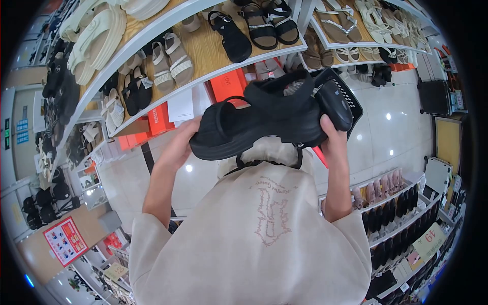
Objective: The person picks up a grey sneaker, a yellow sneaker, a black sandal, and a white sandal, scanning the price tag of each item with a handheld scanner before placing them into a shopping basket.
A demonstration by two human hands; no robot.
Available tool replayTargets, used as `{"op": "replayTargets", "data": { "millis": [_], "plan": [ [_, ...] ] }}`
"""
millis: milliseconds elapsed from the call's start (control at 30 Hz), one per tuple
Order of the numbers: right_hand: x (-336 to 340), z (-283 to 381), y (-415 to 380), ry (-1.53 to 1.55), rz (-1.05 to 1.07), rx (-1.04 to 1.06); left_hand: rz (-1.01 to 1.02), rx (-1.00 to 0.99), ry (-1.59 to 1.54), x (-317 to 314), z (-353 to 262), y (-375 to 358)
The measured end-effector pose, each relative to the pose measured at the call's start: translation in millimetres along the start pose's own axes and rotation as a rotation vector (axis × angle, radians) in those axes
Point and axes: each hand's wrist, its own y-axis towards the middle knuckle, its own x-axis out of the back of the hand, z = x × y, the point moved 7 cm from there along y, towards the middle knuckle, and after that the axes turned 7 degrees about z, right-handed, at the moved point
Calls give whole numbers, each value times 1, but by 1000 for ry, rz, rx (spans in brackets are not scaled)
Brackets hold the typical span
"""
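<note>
A chunky black sandal (254,124) with a thick sole and wide straps is held sideways in front of my chest. My left hand (188,133) is closed on its toe end, the fingers mostly hidden behind the sole. At the heel end my right hand (333,134) grips it, thumb showing at the edge. A smooth, rounded black piece (334,105) rests right against the heel and above my right thumb; what it belongs to is hidden. Behind it shows a black perforated plastic basket (351,94).
Shelves (284,51) ahead carry black and beige sandals. Orange shoe boxes (229,86) and a white box (186,104) sit beneath the shelf. To the lower right stands a rack (401,213) of dark shoes with a price sign (429,241). Glossy tiled floor (381,132) lies between.
</note>
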Motion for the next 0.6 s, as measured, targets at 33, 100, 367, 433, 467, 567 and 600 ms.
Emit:
{"op": "replayTargets", "data": {
  "millis": [33, 100, 367, 433, 467, 567, 600],
  "plan": [
    [1, 5, 5, -17, -28, 5, -2, 104, -80, -7, 5, -2],
    [2, 11, 7, -37, -101, -69, -2, 211, -161, -14, 15, -2],
    [6, 12, 17, -80, -168, -142, 575, 257, -427, -52, 34, -5],
    [-6, 14, 24, -40, -187, -95, 515, 225, -377, -49, 43, -11],
    [-12, 14, 28, -39, -177, -52, 457, 196, -323, -44, 46, -11],
    [-13, 0, 49, -76, -56, -22, 404, 104, -387, -23, 59, 1],
    [-17, -8, 55, -119, 44, -38, 334, 19, -414, -13, 62, 7]
  ]
}}
